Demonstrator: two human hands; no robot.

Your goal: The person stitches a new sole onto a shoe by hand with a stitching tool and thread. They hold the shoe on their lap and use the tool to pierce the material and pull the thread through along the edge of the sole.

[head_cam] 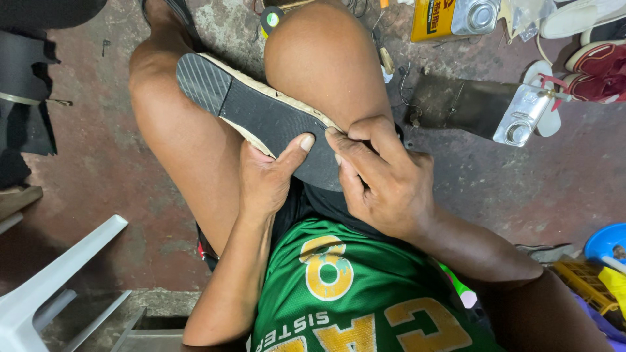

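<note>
— Where's the shoe sole (274,124) sitting?

— Across the person's bare thighs, black underside up, ribbed heel end pointing away toward the left knee. A pale, frayed edge runs along both long sides of it. The near end is buried under the two hands.

— How are the hands placed on it?

— The left hand (264,179) comes up from below the sole, wrist straight, thumb stretched flat across the black face and the fingers curled out of sight beneath, so it is clamped on the sole's near edge. The right hand (385,182) arrives from the right of the sole, wrist bent, fingers (355,140) bunched tight and pinching the sole's edge by the right knee. The two thumbs nearly touch.

— Any room around it?

— Little close in: the knees hem the sole on both sides. Beyond the sole, on the stained concrete floor (98,156), there is open ground to its left. To its right lies a flattened dark metal can (482,111), well apart; a yellow tin (450,16) stands farther off. A white plastic chair (52,280) sits left of the sole, nearer the person.
</note>
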